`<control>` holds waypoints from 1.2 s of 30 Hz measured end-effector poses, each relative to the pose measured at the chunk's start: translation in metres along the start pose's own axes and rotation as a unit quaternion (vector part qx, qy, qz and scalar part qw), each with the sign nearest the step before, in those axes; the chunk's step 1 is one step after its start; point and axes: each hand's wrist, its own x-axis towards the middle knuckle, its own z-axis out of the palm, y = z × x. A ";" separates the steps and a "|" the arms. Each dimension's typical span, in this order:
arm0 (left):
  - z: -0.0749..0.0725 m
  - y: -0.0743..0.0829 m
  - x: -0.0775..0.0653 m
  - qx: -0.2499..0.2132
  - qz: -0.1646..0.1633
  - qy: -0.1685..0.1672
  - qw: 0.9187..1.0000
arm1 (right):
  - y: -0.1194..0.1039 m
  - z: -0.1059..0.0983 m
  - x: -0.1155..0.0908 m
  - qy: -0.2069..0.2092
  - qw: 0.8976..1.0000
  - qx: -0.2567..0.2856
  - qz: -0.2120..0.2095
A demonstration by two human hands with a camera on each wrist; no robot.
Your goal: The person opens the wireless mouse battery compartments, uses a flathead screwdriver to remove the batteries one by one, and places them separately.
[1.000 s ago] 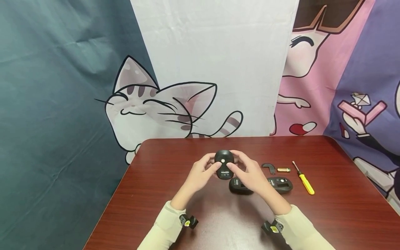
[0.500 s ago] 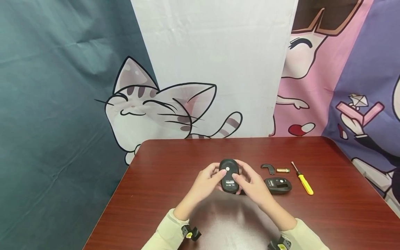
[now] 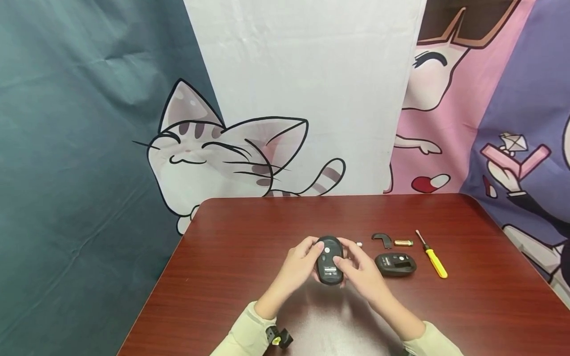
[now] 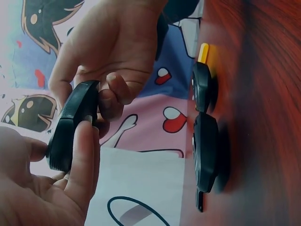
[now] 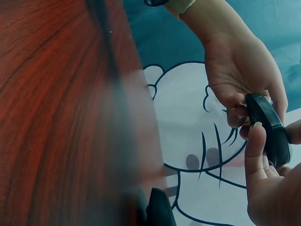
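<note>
Both hands hold a black computer mouse [image 3: 329,269] above the table, underside toward the head camera. My left hand [image 3: 294,267] grips its left side, thumb on the underside and fingers curled behind. My right hand [image 3: 362,274] grips the other side the same way. In the left wrist view the held mouse [image 4: 70,127] shows edge-on between the hands. A second black mouse [image 3: 395,265] lies underside up on the table, with an open slot in it. Another mouse [image 4: 205,150] lies beside it in the left wrist view; the hands hide it in the head view.
Behind the second mouse lie a curved black cover [image 3: 382,240] and a battery [image 3: 403,243]. A yellow-handled screwdriver [image 3: 434,257] lies to their right. A small white piece [image 3: 359,244] shows beyond my right hand. Printed cloth [image 3: 311,74] hangs behind the table [image 3: 213,277].
Both hands have brought the held mouse nearer and lower, slightly to the right. It stays underside up in their grip. The hands now cover the mouse seen left of the second one earlier.
</note>
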 end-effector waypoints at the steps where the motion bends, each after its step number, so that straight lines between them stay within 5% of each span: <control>1: 0.001 0.000 0.000 0.008 -0.001 0.005 1.000 | 0.001 0.000 -0.001 0.000 1.000 0.001 -0.001; 22: 0.016 -0.001 0.002 0.065 -0.006 0.015 0.998 | 0.010 0.000 -0.005 0.029 0.999 -0.009 0.024; 29: 0.017 0.000 0.000 -0.076 -0.042 -0.043 0.995 | 0.011 -0.004 -0.002 0.031 0.998 -0.002 0.046; 36: 0.018 -0.001 -0.002 -0.114 -0.048 -0.060 0.990 | 0.007 -0.006 -0.003 0.026 0.998 -0.001 0.049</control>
